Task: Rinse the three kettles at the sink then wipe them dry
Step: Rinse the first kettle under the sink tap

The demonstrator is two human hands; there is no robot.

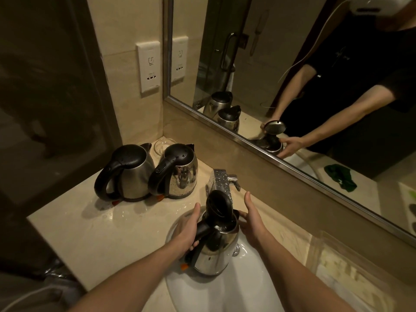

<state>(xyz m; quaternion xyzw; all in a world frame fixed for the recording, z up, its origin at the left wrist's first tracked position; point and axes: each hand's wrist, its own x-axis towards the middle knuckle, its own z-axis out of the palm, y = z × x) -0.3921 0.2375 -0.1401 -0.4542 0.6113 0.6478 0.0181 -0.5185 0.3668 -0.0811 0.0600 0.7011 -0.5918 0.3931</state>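
- The left hand [188, 233] is wrapped round the black handle of the held kettle [217, 253]. Its thumb lies up along the side of the open lid [219, 203], and its curled fingers are mostly hidden under the handle.
- The right hand [252, 224] is spread, thumb up and fingers fairly straight. Its fingertips reach the far rim of the kettle, but how firmly they press cannot be made out.
- The held kettle hangs over the sink [227, 296], tilted slightly. Its inside is too dark to read.
- The tap [222, 179] stands at the back edge of the sink, its spout hidden behind the raised lid.
- Left of the sink and further back, two more kettles stand side by side on the wet counter [90, 233], lids down: the left kettle [128, 172] and the right kettle [180, 174], touching or nearly so.
- A glass dish [162, 146] behind them is half hidden.
- Behind the sink, the mirror [292, 86] shows a green cloth [340, 176], which appears only as a reflection.
- The sink's near rim is cut off by the frame.
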